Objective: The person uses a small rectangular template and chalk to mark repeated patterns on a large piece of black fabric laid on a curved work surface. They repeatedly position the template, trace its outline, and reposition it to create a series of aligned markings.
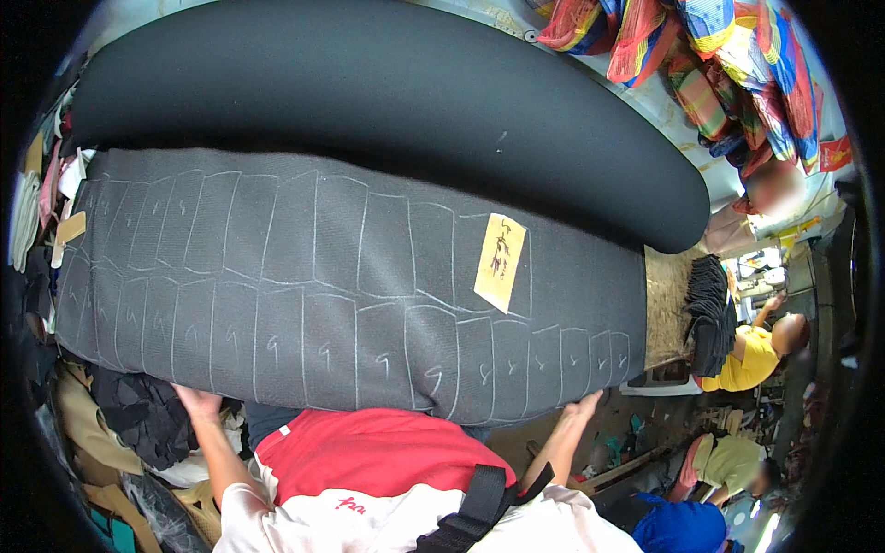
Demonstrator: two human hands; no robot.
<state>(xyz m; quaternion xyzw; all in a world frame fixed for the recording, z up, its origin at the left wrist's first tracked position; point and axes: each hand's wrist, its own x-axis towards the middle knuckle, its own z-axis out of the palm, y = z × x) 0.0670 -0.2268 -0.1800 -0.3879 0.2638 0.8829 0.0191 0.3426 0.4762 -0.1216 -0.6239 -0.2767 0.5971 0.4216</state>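
Observation:
A wide dark grey fabric sheet, marked in white chalk with rows of outlined panels, spreads across the table before me. My left hand is at its near edge on the left, fingers mostly tucked under and out of sight. Farther right, my right hand holds the same near edge, its fingertips partly covered by the cloth. A yellow paper slip with handwriting lies on the right part of the fabric. Behind it stretches a large smooth black fabric piece. Slight folds run through the chalked cloth near my body.
A stack of black cut pieces stands at the table's right end. Dark scraps and tan material pile up at lower left. Striped mesh bags hang at upper right. Co-workers, one in a yellow shirt, are at the right.

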